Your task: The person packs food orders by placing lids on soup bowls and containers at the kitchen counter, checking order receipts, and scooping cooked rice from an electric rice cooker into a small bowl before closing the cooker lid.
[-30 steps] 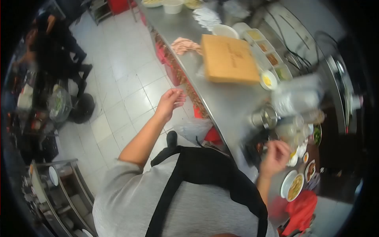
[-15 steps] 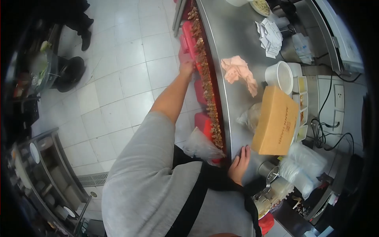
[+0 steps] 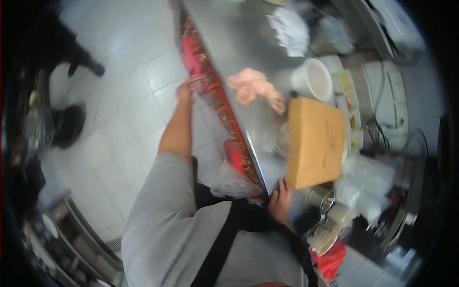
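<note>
My left hand [image 3: 185, 91] is stretched out over the floor beside the counter's long edge, near a pink-red container [image 3: 192, 55]. Its fingers are smeared by motion, and whether they hold anything is unclear. My right hand [image 3: 281, 200] lies flat on the metal counter [image 3: 222, 36], fingers apart, just beside a brown cardboard box [image 3: 313, 143]. Along the counter edge runs a narrow strip of brown pieces [image 3: 220, 107] with a red border. A clear plastic bag [image 3: 232, 182] hangs near its lower end. A crumpled peach cloth [image 3: 256, 88] rests on the counter.
A white tub [image 3: 313, 80], small food containers [image 3: 346, 81] and crumpled white papers [image 3: 289, 29] stand along the counter. Plastic bags [image 3: 368, 174] lie beyond the box. A person's dark-clad leg [image 3: 83, 57] shows upper left. A metal shelf rack [image 3: 76, 229] is lower left.
The view has turned and shifted, so the counter appears further left. My left hand has drawn back a little from the pink-red container. My right hand stays on the counter.
</note>
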`<state>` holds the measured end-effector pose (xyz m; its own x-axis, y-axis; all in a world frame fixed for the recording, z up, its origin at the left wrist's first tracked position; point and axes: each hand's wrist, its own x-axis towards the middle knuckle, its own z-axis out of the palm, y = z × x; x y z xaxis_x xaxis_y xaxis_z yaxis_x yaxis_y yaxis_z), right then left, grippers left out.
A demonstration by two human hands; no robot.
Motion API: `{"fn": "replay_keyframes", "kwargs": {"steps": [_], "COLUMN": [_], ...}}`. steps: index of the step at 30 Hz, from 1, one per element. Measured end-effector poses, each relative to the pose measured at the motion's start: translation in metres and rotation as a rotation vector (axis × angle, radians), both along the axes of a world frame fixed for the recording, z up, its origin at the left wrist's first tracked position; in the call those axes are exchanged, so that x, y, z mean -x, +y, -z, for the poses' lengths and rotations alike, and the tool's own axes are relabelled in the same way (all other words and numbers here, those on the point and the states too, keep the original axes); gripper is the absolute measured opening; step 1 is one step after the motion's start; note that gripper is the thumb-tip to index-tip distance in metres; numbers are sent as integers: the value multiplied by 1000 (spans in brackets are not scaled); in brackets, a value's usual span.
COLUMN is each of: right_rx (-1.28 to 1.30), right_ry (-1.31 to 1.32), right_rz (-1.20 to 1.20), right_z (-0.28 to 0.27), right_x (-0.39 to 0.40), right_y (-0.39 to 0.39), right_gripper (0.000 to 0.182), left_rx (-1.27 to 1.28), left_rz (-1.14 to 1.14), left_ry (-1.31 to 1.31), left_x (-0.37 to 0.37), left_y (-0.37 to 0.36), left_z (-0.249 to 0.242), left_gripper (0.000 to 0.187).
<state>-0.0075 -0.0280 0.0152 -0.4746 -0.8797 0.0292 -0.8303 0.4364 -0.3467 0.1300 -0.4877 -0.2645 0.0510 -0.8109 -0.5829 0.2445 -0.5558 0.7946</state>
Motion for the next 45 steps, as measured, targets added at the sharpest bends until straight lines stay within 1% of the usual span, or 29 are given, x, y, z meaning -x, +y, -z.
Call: {"fn": "replay_keyframes", "kwargs": {"steps": [1,2,3,4,5,6,7,8,9,10,13,16,19,22,25,26,27,28,30,32,33,34,35,37,38,39,42,44,45], "right_rx": [-13,38,98,128,244,284,325,382,379,488,585,612,601,708,827,830,834,786,825,749,869,885,806,761,615,467,343,355,694], "right_ry": [11,-8,-37,-54,-24,-102,-182,-214,-240,-315,-296,-87,-51,-10,-53,-46,-35,-7,250,-48,-118,125,232,317,311,305,250,232,-39], "right_rz": [6,-16,-19,0,-24,-30,-59,-121,-210,-289,-456,-449,-355,-282,-225,-217,-211,-194,-112,422,496,587,730,812,921,1023,1098,1186,1075], "right_z": [3,7,3,8,-1,-2,0,-4,-28,-45,-133,-181,-217,-218,-211,-209,-208,-212,-206,-212,-201,-175,-149,-97,-77,-63,-47,-37,-4], "right_x": [3,5,5,6,4,7,9,8,2,-2,-16,-2,25,47,70,77,85,92,126,168,204,250,296,362,383,399,422,434,467], "right_y": [4,5,2,8,5,10,18,28,37,41,72,134,221,299,359,378,396,415,451,492,516,540,567,613,628,640,649,641,650], "right_gripper": [40,40,38,38,38,35,31,25,20,23,29,37,40,43,42,42,42,34,26,22,21,17,13,12,17,22,20,14,20], "left_rx": [109,38,331,270,161,223,352,524,601,630,758,998,979,1122,1031,924,905,885,813,981,1064,1097,1074,1026,1025,1023,1014,1017,986], "left_rz": [175,12,270,168,204,332,504,763,898,1029,1272,1313,1336,1363,1462,1555,1601,1644,1712,1679,1664,1665,1652,1613,1571,1527,1414,1344,1349], "left_ry": [-407,-239,-452,-178,-68,-62,-68,-54,-77,8,228,397,593,561,581,643,630,617,620,539,498,404,349,245,215,186,117,102,99], "left_x": [-28,-52,-84,-92,-95,-94,-98,-98,-86,-72,-36,12,61,102,126,133,139,145,153,155,153,149,145,136,131,126,115,109,109], "left_y": [-3,9,14,31,59,93,116,142,185,220,332,416,503,583,645,656,668,682,707,712,709,700,695,688,686,685,676,668,666], "left_z": [33,17,33,7,-59,-123,-151,-189,-245,-285,-379,-421,-446,-450,-467,-464,-466,-471,-485,-489,-489,-484,-484,-482,-482,-484,-483,-481,-482], "left_gripper": [25,26,25,22,22,19,13,11,11,12,21,27,26,25,25,31,33,36,46,47,48,47,45,43,43,43,43,43,43]}}
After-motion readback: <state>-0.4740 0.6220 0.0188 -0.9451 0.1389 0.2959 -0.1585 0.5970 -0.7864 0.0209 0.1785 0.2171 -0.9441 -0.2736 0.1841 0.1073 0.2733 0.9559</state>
